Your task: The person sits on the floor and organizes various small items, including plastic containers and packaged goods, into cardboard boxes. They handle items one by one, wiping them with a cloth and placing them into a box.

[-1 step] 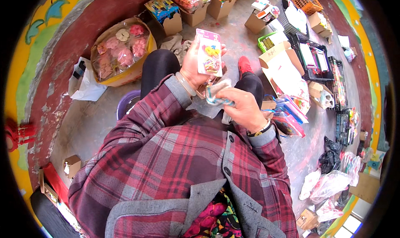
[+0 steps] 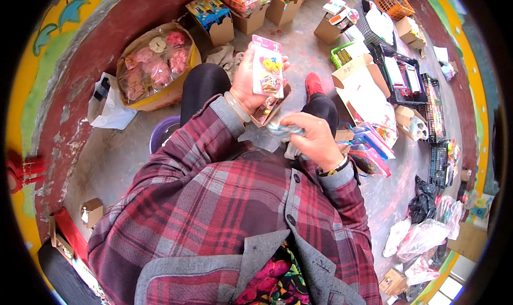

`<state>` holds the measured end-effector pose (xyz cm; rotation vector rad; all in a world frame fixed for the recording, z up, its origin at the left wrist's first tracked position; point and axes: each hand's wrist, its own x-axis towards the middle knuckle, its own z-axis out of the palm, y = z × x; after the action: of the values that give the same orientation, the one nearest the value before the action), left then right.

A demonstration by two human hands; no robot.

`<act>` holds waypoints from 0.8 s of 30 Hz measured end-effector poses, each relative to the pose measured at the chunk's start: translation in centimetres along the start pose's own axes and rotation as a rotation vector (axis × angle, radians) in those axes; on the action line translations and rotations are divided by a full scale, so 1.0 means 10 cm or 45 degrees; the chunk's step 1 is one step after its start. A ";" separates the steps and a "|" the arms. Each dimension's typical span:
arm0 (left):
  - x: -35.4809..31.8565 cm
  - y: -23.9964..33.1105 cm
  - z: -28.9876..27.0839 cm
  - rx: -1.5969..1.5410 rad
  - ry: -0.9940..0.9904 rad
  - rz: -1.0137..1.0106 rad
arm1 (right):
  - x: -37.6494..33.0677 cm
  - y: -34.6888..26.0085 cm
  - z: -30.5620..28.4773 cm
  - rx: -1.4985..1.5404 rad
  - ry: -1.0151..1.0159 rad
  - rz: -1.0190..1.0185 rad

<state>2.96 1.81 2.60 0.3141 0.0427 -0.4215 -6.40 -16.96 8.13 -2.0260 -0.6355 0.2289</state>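
Note:
My left hand [image 2: 246, 88] holds up a blister-packed card [image 2: 267, 64] with a pink top and small coloured pieces under clear plastic, some yellow and blue. The palm lies behind the card, with fingertips showing at its right edge. Below and to the right, my right hand [image 2: 316, 140] pinches a bunched white-and-blue cloth [image 2: 285, 127], apart from the card. Between my knees, partly covered by the card and the cloth, stands a small open cardboard box [image 2: 271, 111] with small dark and coloured contents that I cannot make out.
A large carton [image 2: 160, 103] of wrapped pink flowers stands left, near a purple tub [image 2: 158, 135]. Open cartons [image 2: 220, 32] line the far side. Right of my leg are an opened carton [image 2: 352, 80], plastic packets [image 2: 370, 147] and black crates [image 2: 398, 94]. Plastic bags [image 2: 422, 238] lie at lower right.
My right hand and the cloth have moved slightly down, away from the card, so more of the small box shows. The card has shifted only a little.

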 end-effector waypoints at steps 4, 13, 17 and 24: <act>-0.03 0.02 -0.04 -0.014 -0.067 -0.049 | -0.06 0.10 -0.04 0.383 0.225 0.310; 0.00 -0.08 -0.27 -0.423 -0.253 -0.497 | -0.19 0.09 -0.28 0.728 0.502 0.483; -0.17 -0.12 0.04 -0.209 0.065 -0.474 | -0.32 0.19 -0.42 0.849 0.673 0.565; -0.14 -0.27 -0.05 -0.074 -0.003 -0.429 | -0.42 0.16 -0.74 0.982 1.160 0.380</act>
<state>0.54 0.17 1.52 0.2492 0.1059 -0.7533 -6.36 -25.36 10.16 -1.2495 0.3084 -0.2507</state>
